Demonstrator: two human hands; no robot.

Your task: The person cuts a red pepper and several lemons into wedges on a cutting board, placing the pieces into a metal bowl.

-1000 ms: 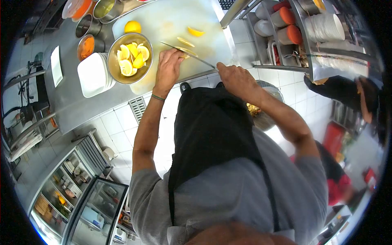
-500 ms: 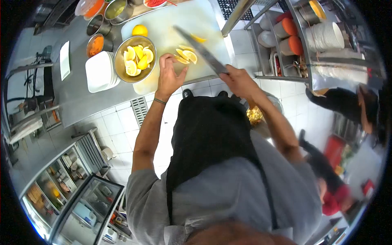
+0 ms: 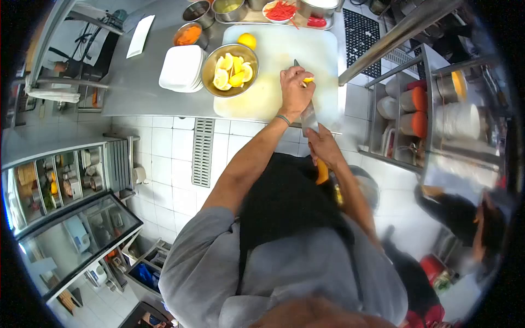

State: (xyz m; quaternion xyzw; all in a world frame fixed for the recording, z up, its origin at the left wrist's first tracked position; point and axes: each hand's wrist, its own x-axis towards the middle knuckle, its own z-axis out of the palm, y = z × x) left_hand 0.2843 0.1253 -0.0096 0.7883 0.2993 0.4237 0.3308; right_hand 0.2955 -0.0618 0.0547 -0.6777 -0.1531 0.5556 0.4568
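My right hand (image 3: 324,145) grips a large knife (image 3: 309,116) by its orange-yellow handle, blade pointing away from me over the white cutting board (image 3: 273,106). With fingers curled, my left hand (image 3: 295,92) closes on a lemon wedge (image 3: 308,80) against the blade. Whatever else lies under that palm is hidden. Left of the hands, a steel bowl (image 3: 209,90) holds several lemon wedges (image 3: 232,72). Behind the bowl, a whole lemon (image 3: 247,40) rests on the board.
White plates (image 3: 180,68) are stacked left of the bowl. Behind them stand a container of orange food (image 3: 189,35) and a plate of red strips (image 3: 280,11). A metal post (image 3: 383,46) and shelving (image 3: 407,117) are at the right. Another person (image 3: 454,218) is at the far right.
My left hand has come over the lemon wedges on the board and closed there. The knife has swung round and come down beside it. The view has shifted, moving the counter rightward in the picture.
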